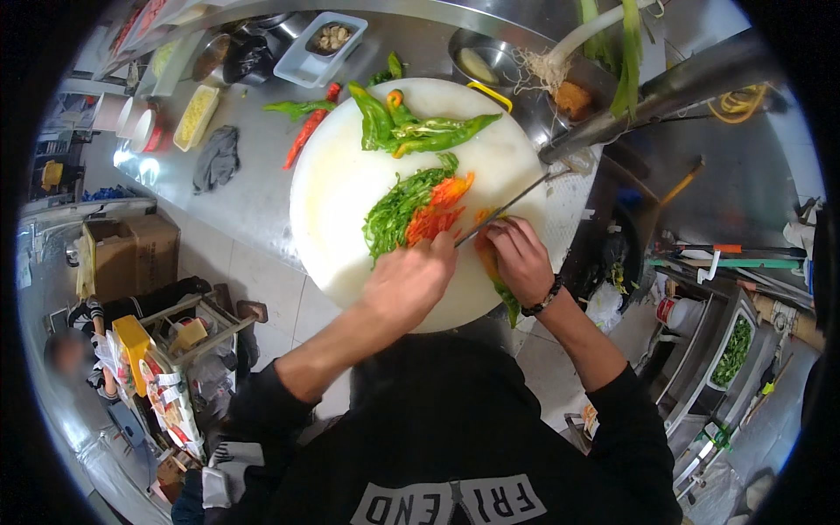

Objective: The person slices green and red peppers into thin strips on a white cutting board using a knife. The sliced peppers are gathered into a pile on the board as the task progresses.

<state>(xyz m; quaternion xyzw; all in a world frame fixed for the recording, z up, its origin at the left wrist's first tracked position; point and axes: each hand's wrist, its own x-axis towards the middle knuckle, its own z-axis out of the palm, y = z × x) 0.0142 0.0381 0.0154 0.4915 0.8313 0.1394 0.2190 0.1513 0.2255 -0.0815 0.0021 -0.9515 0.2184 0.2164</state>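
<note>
Left hand [407,280] grips a knife [503,210] over a round white cutting board [332,201] on the steel surface [254,184] — right hand [518,258] pins a pepper [488,262] beside sliced pepper strips [411,210]; whole green peppers [411,131] lie farther back.

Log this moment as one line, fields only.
left hand: pressing pepper strips | right hand: gripping knife | surface: round white cutting board | whole green peppers: board's far edge
</note>
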